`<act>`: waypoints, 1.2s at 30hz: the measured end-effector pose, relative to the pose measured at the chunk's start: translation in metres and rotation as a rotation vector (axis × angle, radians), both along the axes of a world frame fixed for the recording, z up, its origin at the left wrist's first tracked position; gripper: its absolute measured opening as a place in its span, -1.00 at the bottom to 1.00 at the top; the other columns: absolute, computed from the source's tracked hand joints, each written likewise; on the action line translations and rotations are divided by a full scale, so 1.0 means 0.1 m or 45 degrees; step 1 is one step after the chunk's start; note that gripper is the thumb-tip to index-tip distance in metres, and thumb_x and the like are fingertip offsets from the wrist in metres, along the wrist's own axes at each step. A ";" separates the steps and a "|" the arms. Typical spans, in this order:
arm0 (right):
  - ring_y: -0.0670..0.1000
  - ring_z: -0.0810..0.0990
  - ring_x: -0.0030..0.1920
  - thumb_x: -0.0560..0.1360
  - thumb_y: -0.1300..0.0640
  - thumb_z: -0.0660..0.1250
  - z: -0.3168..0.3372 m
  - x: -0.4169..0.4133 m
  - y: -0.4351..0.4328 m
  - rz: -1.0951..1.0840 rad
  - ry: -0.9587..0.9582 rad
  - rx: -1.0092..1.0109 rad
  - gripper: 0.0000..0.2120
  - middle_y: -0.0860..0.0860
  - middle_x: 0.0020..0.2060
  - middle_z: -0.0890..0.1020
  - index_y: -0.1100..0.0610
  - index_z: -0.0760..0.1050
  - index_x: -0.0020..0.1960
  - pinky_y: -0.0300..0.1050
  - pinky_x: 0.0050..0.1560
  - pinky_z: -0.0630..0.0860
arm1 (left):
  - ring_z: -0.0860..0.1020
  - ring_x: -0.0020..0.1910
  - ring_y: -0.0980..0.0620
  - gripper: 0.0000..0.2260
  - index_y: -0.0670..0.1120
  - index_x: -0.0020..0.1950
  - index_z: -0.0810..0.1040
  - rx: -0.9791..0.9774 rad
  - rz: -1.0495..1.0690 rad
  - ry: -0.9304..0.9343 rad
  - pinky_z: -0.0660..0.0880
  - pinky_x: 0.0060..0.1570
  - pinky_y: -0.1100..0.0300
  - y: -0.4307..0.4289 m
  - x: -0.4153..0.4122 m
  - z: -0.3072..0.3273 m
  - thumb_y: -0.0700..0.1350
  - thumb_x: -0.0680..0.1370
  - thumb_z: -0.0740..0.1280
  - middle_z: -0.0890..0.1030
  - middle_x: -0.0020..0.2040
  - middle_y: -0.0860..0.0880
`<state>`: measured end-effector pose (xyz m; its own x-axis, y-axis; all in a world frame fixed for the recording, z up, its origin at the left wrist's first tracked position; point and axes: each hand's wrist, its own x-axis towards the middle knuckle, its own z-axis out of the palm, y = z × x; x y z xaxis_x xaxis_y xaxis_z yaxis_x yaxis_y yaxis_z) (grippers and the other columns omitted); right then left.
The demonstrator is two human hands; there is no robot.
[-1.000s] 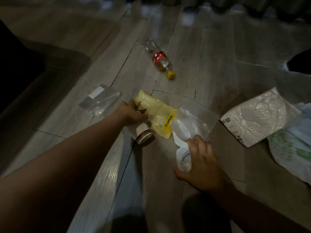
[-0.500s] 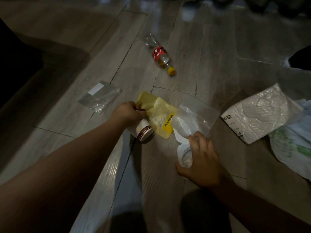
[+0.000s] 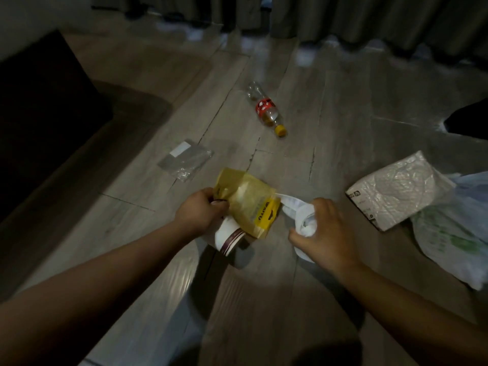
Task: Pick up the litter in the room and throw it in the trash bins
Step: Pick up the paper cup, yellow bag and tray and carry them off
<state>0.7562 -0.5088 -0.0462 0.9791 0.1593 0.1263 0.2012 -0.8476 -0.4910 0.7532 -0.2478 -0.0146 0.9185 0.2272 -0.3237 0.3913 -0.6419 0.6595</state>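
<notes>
My left hand (image 3: pixel 201 210) grips a yellow plastic packet (image 3: pixel 249 204) together with a white paper cup (image 3: pixel 227 236) that has a dark red rim band, both raised a little off the wooden floor. My right hand (image 3: pixel 320 228) holds a crumpled clear plastic bag (image 3: pixel 301 219), bunched in the fist just right of the packet. Farther off on the floor lies a plastic bottle (image 3: pixel 266 110) with a red label and a yellow cap. A small clear wrapper (image 3: pixel 186 161) with a white strip lies to the left.
A white padded mailer (image 3: pixel 396 190) lies at the right, partly over a thin white and green plastic bag (image 3: pixel 454 241). Dark furniture (image 3: pixel 39 107) fills the left side. Grey curtains (image 3: pixel 343 17) hang along the far edge of the floor.
Both hands have lifted their litter off the floor. The clear bag, spread flat before, is now bunched in my right hand. The view has tilted up and shows the curtains.
</notes>
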 end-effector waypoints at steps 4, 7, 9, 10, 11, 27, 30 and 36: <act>-0.06 0.44 -0.15 0.19 -0.22 0.38 0.40 -0.05 0.09 -0.094 -0.078 0.112 -0.57 -0.11 -0.16 0.42 -0.06 0.29 -0.09 -0.26 -0.28 0.31 | 0.58 -0.01 -0.10 -0.78 -0.07 0.08 0.58 0.010 0.038 -0.061 0.53 0.07 0.01 0.07 -0.14 0.41 -0.01 0.51 0.32 0.63 0.00 -0.10; -0.08 0.44 -0.17 0.19 -0.23 0.37 0.75 0.01 0.11 -0.113 -0.093 0.192 -0.58 -0.15 -0.17 0.42 -0.10 0.27 -0.10 -0.34 -0.30 0.27 | 0.58 -0.03 -0.07 -0.81 -0.04 0.07 0.58 0.014 0.046 -0.113 0.53 0.05 0.02 0.16 -0.15 0.74 -0.01 0.51 0.32 0.63 -0.01 -0.07; -0.06 0.45 -0.15 0.19 -0.25 0.36 0.99 0.08 0.15 -0.137 -0.102 0.237 -0.57 -0.13 -0.15 0.45 -0.11 0.28 -0.09 -0.28 -0.27 0.31 | 0.58 -0.06 -0.03 -0.83 -0.01 0.06 0.58 0.010 0.026 -0.149 0.53 0.00 0.05 0.21 -0.12 0.98 0.00 0.52 0.32 0.63 -0.03 -0.03; -0.06 0.45 -0.14 0.18 -0.27 0.35 1.13 0.12 0.18 -0.142 -0.108 0.247 -0.57 -0.13 -0.14 0.45 -0.11 0.28 -0.09 -0.23 -0.24 0.34 | 0.58 -0.08 -0.01 -0.84 0.02 0.05 0.58 0.013 0.020 -0.158 0.53 -0.02 0.07 0.22 -0.10 1.11 0.01 0.51 0.31 0.63 -0.04 -0.01; -0.07 0.45 -0.13 0.18 -0.28 0.33 1.30 0.15 0.22 -0.137 -0.118 0.236 -0.56 -0.14 -0.14 0.44 -0.11 0.28 -0.08 -0.20 -0.21 0.35 | 0.58 -0.09 0.00 -0.84 0.04 0.02 0.57 0.006 0.020 -0.165 0.54 -0.03 0.08 0.23 -0.07 1.28 0.04 0.50 0.31 0.62 -0.06 0.00; 0.03 0.49 -0.10 0.18 -0.23 0.39 6.53 0.54 0.52 -0.087 -0.390 0.308 -0.58 -0.11 -0.18 0.45 -0.08 0.26 -0.15 -0.08 -0.16 0.43 | 0.59 -0.07 0.01 -0.82 0.01 -0.09 0.56 0.038 0.027 -0.439 0.52 -0.01 0.06 0.33 0.17 6.36 0.09 0.45 0.32 0.64 -0.13 0.05; 0.03 0.50 -0.12 0.19 -0.23 0.41 7.60 0.47 0.31 -0.119 -0.446 0.332 -0.57 -0.10 -0.17 0.46 -0.08 0.27 -0.15 -0.10 -0.19 0.41 | 0.60 -0.07 0.03 -0.75 0.06 -0.11 0.56 -0.034 -0.010 -0.510 0.52 0.00 0.06 0.16 0.11 7.40 0.15 0.35 0.25 0.65 -0.10 0.05; 0.03 0.51 -0.14 0.16 -0.28 0.35 9.74 0.22 -0.31 -0.166 -0.613 0.362 -0.55 -0.11 -0.18 0.49 -0.08 0.26 -0.12 -0.08 -0.20 0.44 | 0.59 -0.10 0.08 -0.69 0.03 -0.09 0.58 -0.074 -0.128 -0.664 0.53 -0.03 0.06 -0.35 -0.04 9.48 0.17 0.32 0.23 0.64 -0.14 0.07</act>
